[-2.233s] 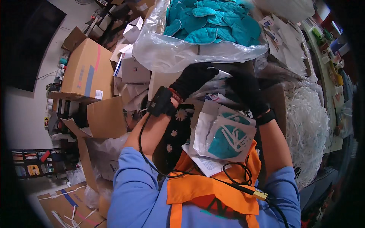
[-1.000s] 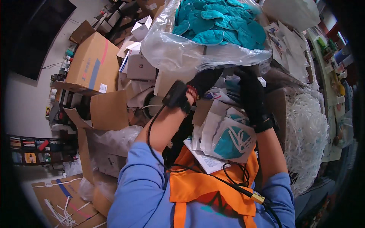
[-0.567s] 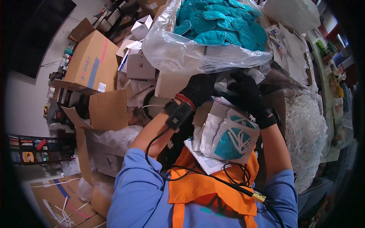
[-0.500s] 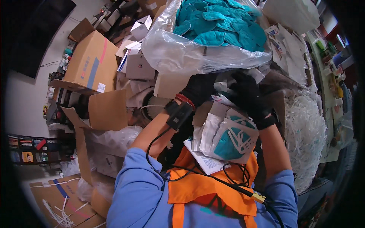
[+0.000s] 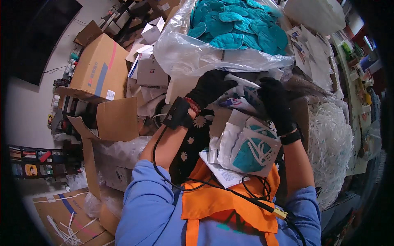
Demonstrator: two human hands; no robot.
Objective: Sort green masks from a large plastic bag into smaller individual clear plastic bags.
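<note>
At the far side I see a plastic-lined box (image 5: 193, 53) heaped with teal pads (image 5: 230, 24); left, a brown carton (image 5: 96, 71). Nearer lies a stack of packets (image 5: 254, 153). The black-gloved left hand (image 5: 210, 88) and right hand (image 5: 277, 102) flank a clear pouch (image 5: 243, 98), near the box: left fingers clamped on its edge; whether the right ones grip, I can't tell.
</note>
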